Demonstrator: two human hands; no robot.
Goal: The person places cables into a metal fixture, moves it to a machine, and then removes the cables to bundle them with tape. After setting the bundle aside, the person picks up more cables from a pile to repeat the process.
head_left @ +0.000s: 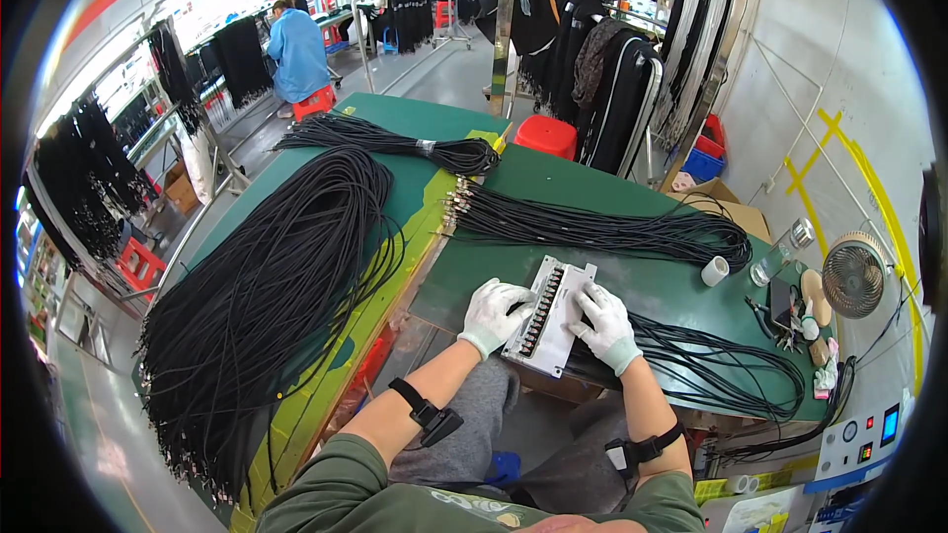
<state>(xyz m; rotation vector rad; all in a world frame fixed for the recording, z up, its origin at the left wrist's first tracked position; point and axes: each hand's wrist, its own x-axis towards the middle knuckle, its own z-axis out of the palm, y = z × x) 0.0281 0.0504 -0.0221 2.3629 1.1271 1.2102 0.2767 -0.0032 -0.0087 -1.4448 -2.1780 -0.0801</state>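
Observation:
A silver metal fixture (568, 309) with a row of dark slots and small metal connector ends lies slantwise at the near edge of the green table, in front of my body. My left hand (493, 315), in a white glove, is at its left side, thumb and fingers apart, fingertips by the slot row. On the plate's right part rests my right hand (603, 324), also gloved, its fingers bent and spread. Black cables (706, 360) with a looped end lie to the right of the fixture, partly hidden by my right hand and forearm.
A large heap of black cables (286, 276) covers the left table. Another bundle (602, 227) lies beyond the fixture. A white roll (715, 270), glass bottle (783, 252), pliers (758, 316) and small fan (855, 274) stand right. A person (296, 51) in blue sits far off.

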